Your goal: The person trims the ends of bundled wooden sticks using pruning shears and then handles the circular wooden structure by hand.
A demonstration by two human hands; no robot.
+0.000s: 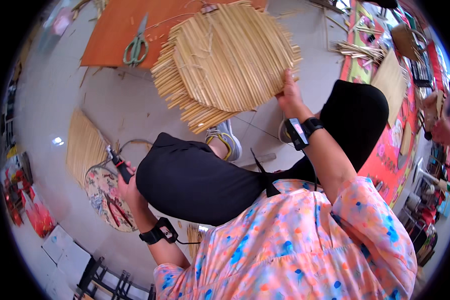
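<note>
My right hand (291, 96) grips the lower right edge of a wide panel of straw-coloured stalks (230, 60), thumb on top. The panel has a many-sided upper layer, with uneven stalk ends sticking out around it. It lies partly over an orange board (110, 35). Low at my left side, beside my knee, my left hand (128, 186) is wrapped round a black hand tool (119, 164) with a red band and a metal tip. A cord appears to run near the tool; its exact kind is unclear.
Green-handled scissors (136, 46) lie on the orange board. Red-handled pliers (116, 210) rest on a round floral seat (102, 187), near another stalk panel (82, 145). Loose stalks (360, 51) lie on a red patterned cloth (372, 167) at right. Another person's hand (442, 131) shows at far right.
</note>
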